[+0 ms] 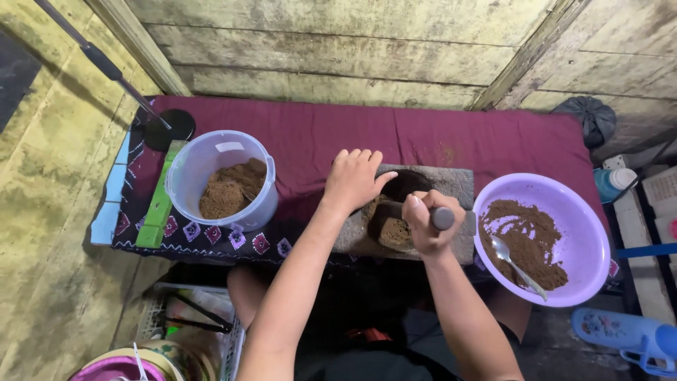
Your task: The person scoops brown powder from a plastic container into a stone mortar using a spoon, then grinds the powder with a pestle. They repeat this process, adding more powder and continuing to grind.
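1. At the middle of the maroon cloth (437,137), a grey stone slab (462,185) is seen lying flat on the low desk; brown ground powder (395,231) is heaped on its surface.
2. Left hand (352,180): laid palm down on the slab's left end, fingers spread and pointing away from the body, nothing clasped in it.
3. Right hand (427,224): clenched around a dark cylindrical roller (443,218), whose round grey end is seen sticking out to the right of the fist. The roller is held over the powder on the slab; whether it is touching the powder cannot be told.
4. Just right of the slab, a purple bowl (589,233) is noted, holding more brown powder with a metal spoon (518,267) lying in it, handle toward the near rim.
5. Left of the slab, well apart from it, a clear plastic bucket (204,159) is recorded, partly filled with the same kind of brown powder.
6. A green bar (161,201) is seen lying beside the bucket on a patterned dark cloth (211,236).
7. At the far right edge, a blue bottle (612,182) with a white cap is noted; a blue flask (624,337) lies on the floor below the bowl.
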